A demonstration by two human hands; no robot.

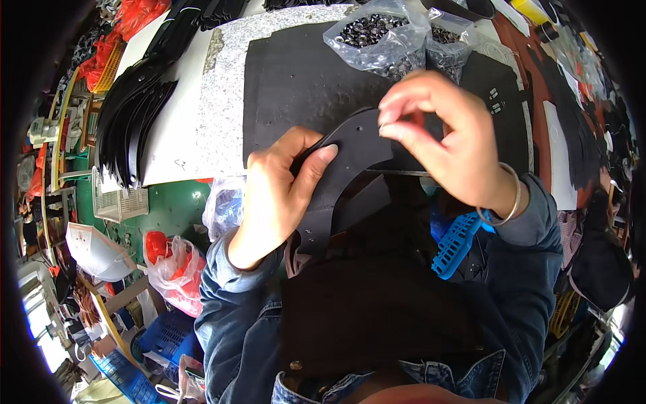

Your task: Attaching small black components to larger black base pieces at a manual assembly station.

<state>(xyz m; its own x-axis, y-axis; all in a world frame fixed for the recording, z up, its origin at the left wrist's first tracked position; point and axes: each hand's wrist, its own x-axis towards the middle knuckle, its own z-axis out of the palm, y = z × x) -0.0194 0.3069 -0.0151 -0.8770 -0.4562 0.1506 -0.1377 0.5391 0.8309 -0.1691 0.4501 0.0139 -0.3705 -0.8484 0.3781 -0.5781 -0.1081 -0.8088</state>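
A curved black strip (pixel 350 153), flat and leather-like with small holes along it, is gripped in my left hand (pixel 277 185), thumb on top and fingers beneath. Its upper end lies over the near part of a black mat (pixel 286 77). Right beside that end, my right hand (pixel 454 138) has its thumb and forefinger pinched together. Whatever sits between those fingertips is too small to make out. Behind my right hand stand two clear plastic bags, one bag (pixel 373 34) full of small dark shiny round pieces, the other bag (pixel 449 37) holding similar ones.
A bundle of long black straps (pixel 131 124) hangs over the table's left edge. Several tiny metal pieces (pixel 495 99) lie on the mat's right side. Below the table are a blue plastic basket (pixel 457 246), a white basket (pixel 121 202) and a bag with red contents (pixel 176 273).
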